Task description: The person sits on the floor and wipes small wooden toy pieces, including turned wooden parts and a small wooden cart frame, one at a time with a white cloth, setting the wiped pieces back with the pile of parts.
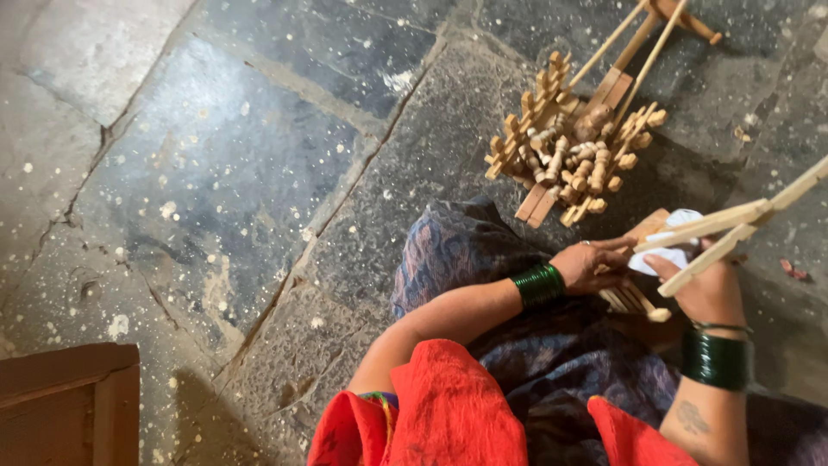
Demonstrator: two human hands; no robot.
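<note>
Nearest the camera were the person's red sleeves (448, 406), and under them a dark blue patterned cloth (483, 259) spread over the lap and onto the stone floor (224, 173). Both forearms wore stacks of green bangles (539, 285). The left hand (591, 266) lay over the lap with its fingers curled down onto a small wooden frame (634, 298) of thin slats, pressing it against the cloth; the fingers were closed on the piece, though how firmly could not be told. The right hand (707, 289), just beside it and toward the right edge of the view, was wrapped around a pale wooden stick assembly (733, 229) made of two slim bars that ran up and out past the right edge. A scrap of white cloth (668, 250) sat between the two hands, touching the sticks and the right hand's fingers. At the lower left corner of the floor stood the edge of a brown wooden box (69, 397), well apart from the hands. Farther off, beyond the hands, a heap of small turned wooden pieces (573, 155) lay on the stone, bunched between two notched wooden strips, close to the hem of the patterned cloth. Beyond that heap, near the upper right corner of the floor, a longer wooden frame (642, 43) of thin rods stretched away. The floor itself was grey slabs with wide joints, speckled all over with pale flecks.
</note>
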